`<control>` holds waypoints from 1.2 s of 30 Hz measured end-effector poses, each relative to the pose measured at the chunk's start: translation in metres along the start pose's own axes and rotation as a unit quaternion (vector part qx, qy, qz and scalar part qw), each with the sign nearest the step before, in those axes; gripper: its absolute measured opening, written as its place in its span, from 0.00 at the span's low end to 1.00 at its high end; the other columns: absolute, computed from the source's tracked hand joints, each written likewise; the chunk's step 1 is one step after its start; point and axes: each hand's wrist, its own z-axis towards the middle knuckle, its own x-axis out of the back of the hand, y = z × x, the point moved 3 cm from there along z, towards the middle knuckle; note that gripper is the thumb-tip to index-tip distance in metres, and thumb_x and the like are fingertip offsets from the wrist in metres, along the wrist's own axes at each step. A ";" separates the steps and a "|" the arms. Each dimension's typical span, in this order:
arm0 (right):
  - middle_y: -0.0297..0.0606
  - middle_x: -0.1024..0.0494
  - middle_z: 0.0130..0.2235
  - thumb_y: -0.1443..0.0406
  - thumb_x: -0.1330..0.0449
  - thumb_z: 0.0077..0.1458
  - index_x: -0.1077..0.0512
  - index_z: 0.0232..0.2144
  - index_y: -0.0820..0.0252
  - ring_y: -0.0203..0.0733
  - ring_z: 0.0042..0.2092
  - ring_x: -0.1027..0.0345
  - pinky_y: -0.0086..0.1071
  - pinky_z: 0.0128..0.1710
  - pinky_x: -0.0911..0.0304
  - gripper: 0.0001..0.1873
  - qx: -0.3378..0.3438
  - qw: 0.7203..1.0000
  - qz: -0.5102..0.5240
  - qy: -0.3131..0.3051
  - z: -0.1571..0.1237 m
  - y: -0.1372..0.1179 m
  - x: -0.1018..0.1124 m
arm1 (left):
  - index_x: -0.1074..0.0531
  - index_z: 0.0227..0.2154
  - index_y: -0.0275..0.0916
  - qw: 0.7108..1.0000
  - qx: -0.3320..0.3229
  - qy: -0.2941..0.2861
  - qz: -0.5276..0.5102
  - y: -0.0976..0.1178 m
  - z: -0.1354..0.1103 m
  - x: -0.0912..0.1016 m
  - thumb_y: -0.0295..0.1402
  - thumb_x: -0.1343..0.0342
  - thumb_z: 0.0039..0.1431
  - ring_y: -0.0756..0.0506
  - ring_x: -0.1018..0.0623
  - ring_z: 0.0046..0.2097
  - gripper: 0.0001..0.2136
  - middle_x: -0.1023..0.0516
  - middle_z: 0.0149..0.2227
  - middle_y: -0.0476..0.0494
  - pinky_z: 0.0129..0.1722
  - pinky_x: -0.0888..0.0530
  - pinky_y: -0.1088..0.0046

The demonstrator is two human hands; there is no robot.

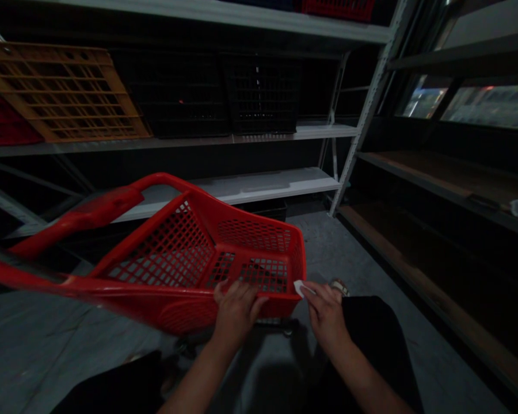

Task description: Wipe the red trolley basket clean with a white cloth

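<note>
Facing grey steel shelving (297, 133), both hands keep a red plastic shopping cart (185, 316) in front of the body by its near rim (155, 294). The left hand (237, 313) clenches that rim; the right hand (326, 319) touches a white paper scrap (300, 288) at the corner, its grip unclear.

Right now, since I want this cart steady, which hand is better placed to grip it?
Likely your left hand: its fingers lie over the rim of the red plastic cart, holding nothing else; your right hand meets a small white scrap at the corner.
</note>
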 end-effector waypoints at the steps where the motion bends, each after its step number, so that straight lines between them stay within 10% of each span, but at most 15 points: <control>1: 0.40 0.25 0.46 0.75 0.50 0.53 0.29 0.45 0.57 0.42 0.41 0.35 0.38 0.39 0.47 0.19 0.009 1.000 0.008 -0.003 -0.001 -0.006 -0.001 | 0.28 0.29 0.41 1.000 -0.001 0.003 -0.002 0.000 0.000 0.001 0.37 0.49 0.57 0.46 0.27 0.36 0.07 0.23 0.29 0.49 0.51 0.47 0.56; 14: 0.40 0.24 0.42 0.74 0.49 0.55 0.27 0.42 0.57 0.42 0.40 0.34 0.39 0.39 0.41 0.16 0.004 0.999 0.048 0.002 0.010 0.000 0.001 | 0.29 0.29 0.42 1.000 -0.006 0.020 -0.017 -0.004 -0.004 0.007 0.37 0.47 0.56 0.46 0.27 0.35 0.06 0.23 0.28 0.49 0.50 0.46 0.57; 27: 0.41 0.24 0.37 0.73 0.47 0.56 0.26 0.38 0.60 0.40 0.38 0.32 0.33 0.38 0.32 0.12 0.030 0.985 0.171 0.010 0.017 -0.051 -0.013 | 0.29 0.31 0.43 1.000 -0.007 0.009 -0.023 -0.008 -0.005 0.008 0.36 0.46 0.55 0.45 0.26 0.36 0.04 0.23 0.29 0.51 0.49 0.48 0.57; 36: 0.41 0.24 0.36 0.72 0.47 0.56 0.26 0.39 0.58 0.41 0.37 0.33 0.35 0.36 0.33 0.13 0.031 0.992 0.118 0.007 0.021 -0.003 0.000 | 0.29 0.31 0.43 0.998 -0.014 0.031 -0.043 -0.008 -0.007 0.008 0.36 0.46 0.55 0.45 0.26 0.36 0.04 0.22 0.29 0.50 0.50 0.49 0.56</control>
